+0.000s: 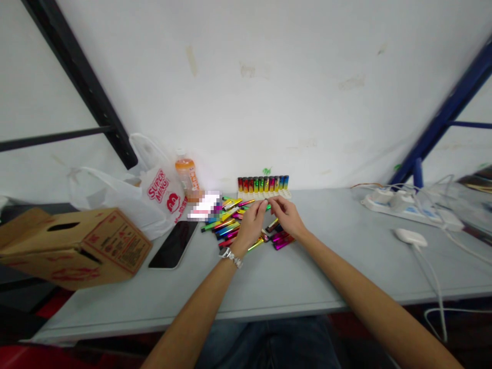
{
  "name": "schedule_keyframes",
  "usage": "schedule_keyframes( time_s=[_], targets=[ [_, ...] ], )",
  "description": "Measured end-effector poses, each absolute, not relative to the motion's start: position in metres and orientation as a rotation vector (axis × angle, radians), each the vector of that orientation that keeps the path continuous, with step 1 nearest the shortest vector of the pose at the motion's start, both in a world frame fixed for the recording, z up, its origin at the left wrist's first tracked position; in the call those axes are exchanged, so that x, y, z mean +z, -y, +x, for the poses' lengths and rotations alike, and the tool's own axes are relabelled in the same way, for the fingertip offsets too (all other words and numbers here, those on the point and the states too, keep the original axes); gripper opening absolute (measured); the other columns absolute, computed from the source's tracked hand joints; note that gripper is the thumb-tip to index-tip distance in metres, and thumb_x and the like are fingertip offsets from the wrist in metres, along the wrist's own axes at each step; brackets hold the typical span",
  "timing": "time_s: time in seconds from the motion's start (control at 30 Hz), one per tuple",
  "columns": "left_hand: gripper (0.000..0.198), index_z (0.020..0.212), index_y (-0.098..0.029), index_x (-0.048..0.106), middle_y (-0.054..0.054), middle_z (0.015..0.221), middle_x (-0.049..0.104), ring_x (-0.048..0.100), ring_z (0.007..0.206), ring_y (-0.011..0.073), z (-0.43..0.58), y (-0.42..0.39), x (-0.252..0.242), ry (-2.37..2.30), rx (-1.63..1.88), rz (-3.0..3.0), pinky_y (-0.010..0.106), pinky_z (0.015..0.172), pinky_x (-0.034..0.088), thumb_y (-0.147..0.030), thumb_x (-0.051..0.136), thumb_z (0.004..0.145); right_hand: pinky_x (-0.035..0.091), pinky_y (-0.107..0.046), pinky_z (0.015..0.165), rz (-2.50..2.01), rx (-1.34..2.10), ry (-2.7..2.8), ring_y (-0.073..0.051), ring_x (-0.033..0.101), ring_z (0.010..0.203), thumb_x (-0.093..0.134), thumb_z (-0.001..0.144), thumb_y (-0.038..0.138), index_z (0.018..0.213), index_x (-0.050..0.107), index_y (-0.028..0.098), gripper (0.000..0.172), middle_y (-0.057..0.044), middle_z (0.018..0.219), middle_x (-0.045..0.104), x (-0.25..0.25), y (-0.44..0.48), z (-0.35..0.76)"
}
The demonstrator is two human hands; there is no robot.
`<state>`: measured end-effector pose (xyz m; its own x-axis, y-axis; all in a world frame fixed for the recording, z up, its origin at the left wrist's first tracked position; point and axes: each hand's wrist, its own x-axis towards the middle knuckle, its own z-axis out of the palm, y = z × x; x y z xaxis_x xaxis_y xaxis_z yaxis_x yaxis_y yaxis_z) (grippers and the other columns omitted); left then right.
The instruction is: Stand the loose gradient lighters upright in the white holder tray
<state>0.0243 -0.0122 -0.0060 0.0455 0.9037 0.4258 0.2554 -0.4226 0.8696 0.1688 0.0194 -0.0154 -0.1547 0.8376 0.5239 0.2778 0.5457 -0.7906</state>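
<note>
My left hand (252, 225), with a metal watch (229, 254) on its wrist, is closed in a pinch above the middle of the table. My right hand (286, 215) meets it there, its thumb and fingers also pinched together. A bit of shiny green shows at the fingertips; the rest of what they hold is hidden. Beneath and to the left of the hands lies a loose pile of shiny multicoloured tubes (226, 225), partly covered by my left hand. Magenta ones (282, 241) lie under my right wrist. Just beyond, several black-topped coloured tubes (261, 184) stand upright in a row on a pale holder (246, 195).
A dark-screened phone (175, 245), a cardboard box (88, 246), a white plastic bag (154, 205) and an orange drink bottle (187, 174) are on the left. To the right lie a power strip (415, 210), a white adapter (410, 237) and cables. A wall rises behind the table.
</note>
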Motion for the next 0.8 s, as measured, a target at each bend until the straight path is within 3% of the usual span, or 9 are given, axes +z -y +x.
schedule_keyframes(
  time_s=[0.23, 0.33, 0.43, 0.63, 0.8],
  targets=[
    [0.035, 0.083, -0.020, 0.051, -0.003, 0.067, 0.052, 0.045, 0.057, 0.0103, 0.023, 0.012, -0.006, -1.078, 1.465, 1.630, 0.023, 0.057, 0.038, -0.055, 0.053, 0.092, 0.039, -0.028, 0.060, -0.971, 0.625, 1.737, -0.016, 0.052, 0.063, 0.044, 0.096, 0.058, 0.070, 0.059, 0.021, 0.047, 0.000, 0.064, 0.055, -0.016, -0.020, 0.170],
    [0.051, 0.068, -0.018, 0.054, -0.003, 0.054, 0.042, 0.037, 0.049, 0.0101, 0.022, 0.012, -0.004, -1.066, 1.443, 1.491, 0.024, 0.050, 0.032, -0.061, 0.041, 0.094, 0.039, -0.028, 0.061, -0.977, 0.608, 1.764, -0.016, 0.051, 0.063, 0.042, 0.096, 0.058, 0.071, 0.062, 0.020, 0.049, 0.000, 0.063, 0.055, -0.016, -0.019, 0.169],
    [0.064, 0.049, -0.020, 0.045, -0.002, 0.046, 0.036, 0.034, 0.044, 0.0100, 0.024, 0.010, -0.003, -1.159, 1.436, 1.340, 0.025, 0.046, 0.028, -0.063, 0.032, 0.094, 0.039, -0.028, 0.060, -0.985, 0.601, 1.777, -0.015, 0.052, 0.062, 0.041, 0.097, 0.058, 0.078, 0.067, 0.020, 0.050, 0.000, 0.064, 0.056, -0.017, -0.019, 0.169],
    [0.058, 0.049, -0.022, 0.041, -0.003, 0.042, 0.035, 0.036, 0.043, 0.0107, 0.027, 0.010, 0.000, -1.208, 1.450, 1.238, 0.025, 0.044, 0.027, -0.061, 0.038, 0.091, 0.041, -0.028, 0.061, -0.969, 0.630, 1.751, -0.016, 0.053, 0.063, 0.045, 0.095, 0.056, 0.078, 0.066, 0.021, 0.044, 0.000, 0.065, 0.058, -0.016, -0.018, 0.167],
    [0.065, 0.059, -0.021, 0.044, -0.002, 0.050, 0.042, 0.043, 0.049, 0.0113, 0.028, 0.010, -0.004, -1.069, 1.454, 1.191, 0.025, 0.051, 0.039, -0.078, 0.029, 0.088, 0.044, -0.029, 0.060, -0.876, 0.695, 1.702, -0.016, 0.055, 0.064, 0.063, 0.088, 0.049, 0.107, 0.065, 0.023, 0.032, -0.001, 0.079, 0.062, -0.012, -0.009, 0.162]
  ],
)
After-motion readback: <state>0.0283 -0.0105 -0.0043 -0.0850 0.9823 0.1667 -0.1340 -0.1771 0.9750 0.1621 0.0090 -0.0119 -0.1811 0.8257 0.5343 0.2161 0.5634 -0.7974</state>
